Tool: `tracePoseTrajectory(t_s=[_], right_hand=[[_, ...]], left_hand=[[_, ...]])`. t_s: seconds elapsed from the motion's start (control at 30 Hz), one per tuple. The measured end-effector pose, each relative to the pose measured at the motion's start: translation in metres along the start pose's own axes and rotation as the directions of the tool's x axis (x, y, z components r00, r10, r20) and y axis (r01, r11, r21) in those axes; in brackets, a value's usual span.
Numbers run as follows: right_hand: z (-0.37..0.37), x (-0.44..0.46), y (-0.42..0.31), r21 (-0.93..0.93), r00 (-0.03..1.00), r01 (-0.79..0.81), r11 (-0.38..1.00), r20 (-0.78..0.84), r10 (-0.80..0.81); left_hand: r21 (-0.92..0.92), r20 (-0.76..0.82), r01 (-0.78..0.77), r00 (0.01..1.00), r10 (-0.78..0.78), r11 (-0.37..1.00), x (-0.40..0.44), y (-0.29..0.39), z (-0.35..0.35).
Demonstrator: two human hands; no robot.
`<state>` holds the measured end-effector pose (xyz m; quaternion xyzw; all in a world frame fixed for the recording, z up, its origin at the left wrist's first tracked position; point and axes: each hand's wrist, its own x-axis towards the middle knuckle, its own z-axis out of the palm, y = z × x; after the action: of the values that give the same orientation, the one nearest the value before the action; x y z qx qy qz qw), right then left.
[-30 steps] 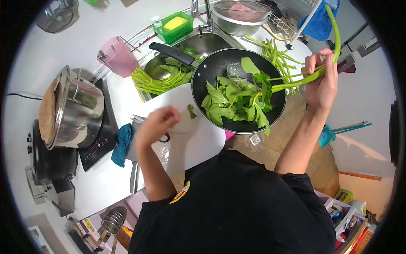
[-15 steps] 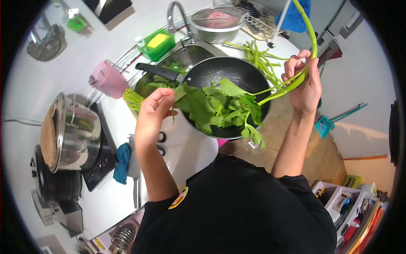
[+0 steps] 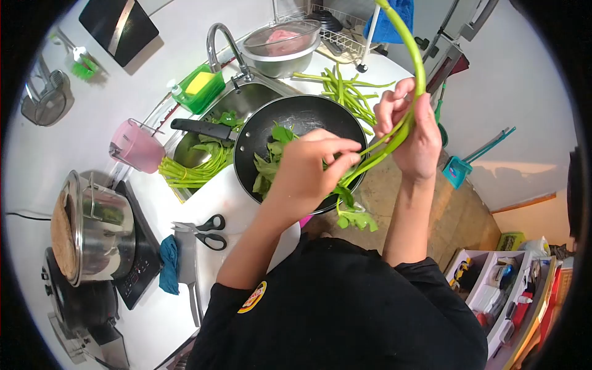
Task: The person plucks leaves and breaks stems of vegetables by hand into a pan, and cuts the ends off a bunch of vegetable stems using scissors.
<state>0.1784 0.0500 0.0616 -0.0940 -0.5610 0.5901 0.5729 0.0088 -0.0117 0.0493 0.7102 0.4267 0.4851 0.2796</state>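
Note:
In my right hand (image 3: 412,132) is a long, thick green vegetable stem (image 3: 412,49), gripped between thumb and fingers, its upper end reaching past the top of view. My left hand (image 3: 311,169) is closed, thumb and fingertips pinching at the thinner leaf stalks branching from that stem. Leaves (image 3: 356,220) on its lower end hang over the pan's near edge. Beneath my hands sits a black frying pan (image 3: 308,111) with loose green leaves (image 3: 266,166) in it, partly hidden by my left hand.
Cut stems (image 3: 345,89) lie behind the pan. More greens (image 3: 197,166) rest in the sink (image 3: 250,98). Scissors (image 3: 209,233), a knife (image 3: 193,302) and a blue cloth (image 3: 169,265) are at the left, near a steel pot (image 3: 102,222). A meat-filled bowl (image 3: 280,61) stands behind.
My left hand has moved right, from the leaves at the pan's left side to the stalks beside my right hand. The leaf it held is no longer in it. The camera view has shifted.

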Motion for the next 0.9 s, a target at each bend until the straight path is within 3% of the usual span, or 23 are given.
tracePoseTrajectory(t_s=[0.1, 0.17, 0.23, 0.27, 0.37, 0.4, 0.5, 0.6, 0.7, 0.8, 0.9], right_hand=[[0.004, 0.001, 0.003, 0.007, 0.998, -0.025, 1.000, -0.065, 0.025], [0.001, 0.000, 0.006, -0.045, 0.993, -0.054, 0.998, -0.106, 0.049], [-0.003, 0.002, 0.007, -0.124, 0.986, -0.083, 0.989, -0.152, 0.064], [-0.005, 0.003, 0.007, -0.175, 0.981, -0.101, 0.979, -0.179, 0.069], [-0.005, 0.005, 0.009, -0.220, 0.974, -0.161, 0.962, -0.193, 0.119], [-0.005, 0.005, 0.010, -0.218, 0.972, -0.182, 0.959, -0.188, 0.142], [-0.007, 0.007, 0.014, -0.212, 0.972, -0.191, 0.958, -0.175, 0.155], [-0.007, 0.008, 0.016, -0.224, 0.976, -0.151, 0.963, -0.187, 0.110], [-0.004, 0.010, 0.018, -0.194, 0.986, -0.096, 0.976, -0.155, 0.066], [0.001, 0.011, 0.021, -0.128, 0.994, -0.041, 0.991, -0.103, 0.028], [0.007, 0.011, 0.025, -0.103, 0.990, -0.049, 0.993, -0.137, 0.034]], left_hand=[[0.042, 0.133, 0.106, 0.985, -0.111, 0.993, -0.002, -0.006, 0.005], [-0.153, 0.161, 0.269, 0.956, -0.244, 0.951, -0.005, -0.021, 0.009], [-0.319, 0.220, 0.416, 0.906, -0.361, 0.851, -0.003, -0.024, 0.002], [-0.308, 0.229, 0.483, 0.874, -0.429, 0.820, -0.001, -0.024, -0.003], [-0.570, 0.374, 0.622, 0.778, -0.504, 0.537, 0.003, -0.037, -0.018], [-0.572, 0.382, 0.627, 0.774, -0.505, 0.529, 0.003, -0.039, -0.021], [-0.555, 0.401, 0.642, 0.763, -0.507, 0.528, 0.002, -0.040, -0.026], [-0.460, 0.316, 0.523, 0.851, -0.418, 0.717, -0.004, -0.042, -0.026], [-0.350, 0.309, 0.453, 0.882, -0.356, 0.820, -0.007, -0.042, -0.023], [-0.385, 0.329, 0.461, 0.878, -0.348, 0.799, -0.012, -0.042, -0.016], [-0.278, 0.311, 0.443, 0.881, -0.356, 0.852, -0.016, -0.037, -0.014]])
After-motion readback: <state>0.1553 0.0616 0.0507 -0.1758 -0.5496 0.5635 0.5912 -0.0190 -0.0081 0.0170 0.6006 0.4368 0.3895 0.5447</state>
